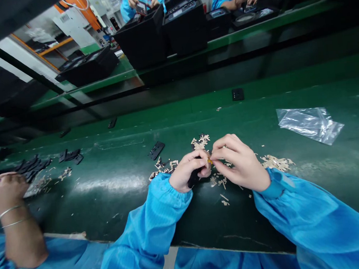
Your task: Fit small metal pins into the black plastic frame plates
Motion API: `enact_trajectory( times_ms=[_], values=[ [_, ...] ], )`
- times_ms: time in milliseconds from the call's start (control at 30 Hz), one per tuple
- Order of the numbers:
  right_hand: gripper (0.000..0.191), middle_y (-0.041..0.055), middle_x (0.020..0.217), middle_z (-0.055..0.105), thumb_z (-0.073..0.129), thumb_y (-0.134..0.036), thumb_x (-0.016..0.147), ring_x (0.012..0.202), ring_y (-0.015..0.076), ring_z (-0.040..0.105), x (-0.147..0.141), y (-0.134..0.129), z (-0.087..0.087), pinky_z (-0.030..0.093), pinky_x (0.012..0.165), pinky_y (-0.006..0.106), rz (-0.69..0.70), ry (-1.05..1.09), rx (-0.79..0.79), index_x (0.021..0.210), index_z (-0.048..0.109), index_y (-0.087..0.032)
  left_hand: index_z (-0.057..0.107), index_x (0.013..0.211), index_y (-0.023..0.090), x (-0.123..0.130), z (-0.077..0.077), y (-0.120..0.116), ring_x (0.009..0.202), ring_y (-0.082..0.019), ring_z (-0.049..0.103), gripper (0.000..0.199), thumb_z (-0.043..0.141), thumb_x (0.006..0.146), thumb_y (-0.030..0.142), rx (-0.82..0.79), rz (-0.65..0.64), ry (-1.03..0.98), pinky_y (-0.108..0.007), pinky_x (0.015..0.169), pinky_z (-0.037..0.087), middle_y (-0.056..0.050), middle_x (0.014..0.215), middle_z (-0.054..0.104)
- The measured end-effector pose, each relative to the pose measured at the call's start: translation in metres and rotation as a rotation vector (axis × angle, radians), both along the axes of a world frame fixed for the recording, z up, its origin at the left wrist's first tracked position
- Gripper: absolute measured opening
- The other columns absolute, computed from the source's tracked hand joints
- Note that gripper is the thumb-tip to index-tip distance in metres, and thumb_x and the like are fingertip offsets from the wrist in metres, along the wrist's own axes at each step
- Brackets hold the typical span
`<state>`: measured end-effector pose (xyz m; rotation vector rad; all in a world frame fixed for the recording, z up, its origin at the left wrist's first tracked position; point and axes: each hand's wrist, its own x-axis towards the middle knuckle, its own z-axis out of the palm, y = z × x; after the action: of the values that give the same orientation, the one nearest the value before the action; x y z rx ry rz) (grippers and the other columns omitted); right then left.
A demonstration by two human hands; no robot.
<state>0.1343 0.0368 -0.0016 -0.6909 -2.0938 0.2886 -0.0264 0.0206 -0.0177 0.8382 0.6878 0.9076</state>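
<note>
Since a tiny orange piece point(210, 161) is pinched between the fingertips of the left hand point(187, 170) and right hand point(242, 163), it is best handled with light, even pressure, while the black part point(194, 178) within the left's curled fingers is steadied above thin, jagged, matte beige cutouts point(225, 203).

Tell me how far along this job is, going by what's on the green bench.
Probably partway: the thin tan scraps heaped beside the right forearm look like leavings from work already done. In hand, the left hand grips a dark part, while the right hand pinches a small yellow-orange piece. Possibly left: the flat black rectangular plate lying loose, though I can't tell whether it's finished.
</note>
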Motion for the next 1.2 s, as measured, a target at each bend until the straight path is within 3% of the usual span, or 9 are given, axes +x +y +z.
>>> enact_trajectory(
  times_ms=[133,267,367,500,600,733,1100,1200],
  values=[
    [0.010,0.0051,0.080,0.055,0.050,-0.011,0.080,0.079,0.0192,0.054,0.004,0.001,0.002,0.042,0.068,0.035,-0.056,0.084,-0.095,0.078,0.052,-0.021,0.058,0.080,0.016,-0.003,0.005,0.002,0.056,-0.009,0.035,0.022,0.055,0.069,0.035,0.046,0.126,0.097,-0.023,0.048,0.030,0.001,0.064,0.037],
    [0.008,0.0038,0.079,0.054,0.049,-0.013,0.082,0.078,0.0174,0.054,0.007,-0.001,0.004,0.043,0.070,0.032,-0.063,0.138,-0.259,0.079,0.050,-0.020,0.054,0.105,0.019,-0.008,0.010,0.002,0.072,-0.013,0.047,0.036,0.057,0.070,0.025,0.198,0.273,0.216,-0.026,0.063,0.043,-0.002,0.078,0.047],
    [0.008,0.0030,0.080,0.055,0.049,-0.014,0.082,0.075,0.0154,0.054,0.006,-0.005,0.005,0.043,0.069,0.029,-0.066,0.154,-0.370,0.077,0.050,-0.020,0.053,0.102,0.020,-0.010,0.010,0.000,0.076,-0.012,0.051,0.033,0.062,0.070,0.021,0.332,0.432,0.322,-0.025,0.069,0.045,-0.001,0.086,0.053],
    [0.012,0.0026,0.077,0.058,0.051,-0.013,0.079,0.071,0.0146,0.055,0.003,-0.010,0.005,0.044,0.063,0.027,-0.127,0.153,-0.470,0.069,0.048,-0.020,0.050,0.090,0.019,-0.008,0.012,-0.004,0.075,-0.011,0.055,0.024,0.063,0.069,0.018,0.483,0.633,0.532,-0.023,0.067,0.047,0.000,0.081,0.054],
    [0.014,0.0019,0.074,0.059,0.050,-0.011,0.076,0.068,0.0143,0.056,-0.001,-0.012,0.005,0.045,0.060,0.026,-0.165,0.124,-0.463,0.066,0.046,-0.020,0.049,0.091,0.019,-0.005,0.018,-0.010,0.072,-0.010,0.057,0.024,0.060,0.070,0.014,0.587,0.645,0.678,-0.021,0.064,0.048,0.001,0.080,0.056],
    [0.015,0.0016,0.070,0.059,0.048,-0.010,0.075,0.067,0.0148,0.057,-0.003,-0.016,0.005,0.045,0.061,0.027,-0.182,0.064,-0.337,0.067,0.043,-0.021,0.048,0.092,0.019,-0.002,0.023,-0.017,0.069,-0.009,0.058,0.027,0.059,0.069,0.011,0.670,0.633,0.791,-0.019,0.061,0.048,0.002,0.079,0.057],
    [0.016,0.0041,0.071,0.060,0.048,-0.008,0.077,0.069,0.0176,0.058,-0.002,-0.020,0.001,0.045,0.063,0.030,-0.179,-0.089,-0.138,0.069,0.041,-0.021,0.048,0.093,0.019,0.000,0.025,-0.020,0.068,-0.008,0.058,0.027,0.058,0.069,0.010,0.719,0.638,0.865,-0.017,0.060,0.048,0.002,0.079,0.057],
    [0.014,0.0048,0.071,0.059,0.047,-0.009,0.078,0.069,0.0179,0.057,-0.001,-0.019,0.005,0.044,0.063,0.030,-0.141,-0.105,-0.171,0.070,0.043,-0.020,0.049,0.093,0.019,-0.001,0.025,-0.020,0.067,-0.008,0.058,0.027,0.059,0.070,0.011,0.728,0.634,0.891,-0.018,0.059,0.048,0.002,0.079,0.057]
  ],
)
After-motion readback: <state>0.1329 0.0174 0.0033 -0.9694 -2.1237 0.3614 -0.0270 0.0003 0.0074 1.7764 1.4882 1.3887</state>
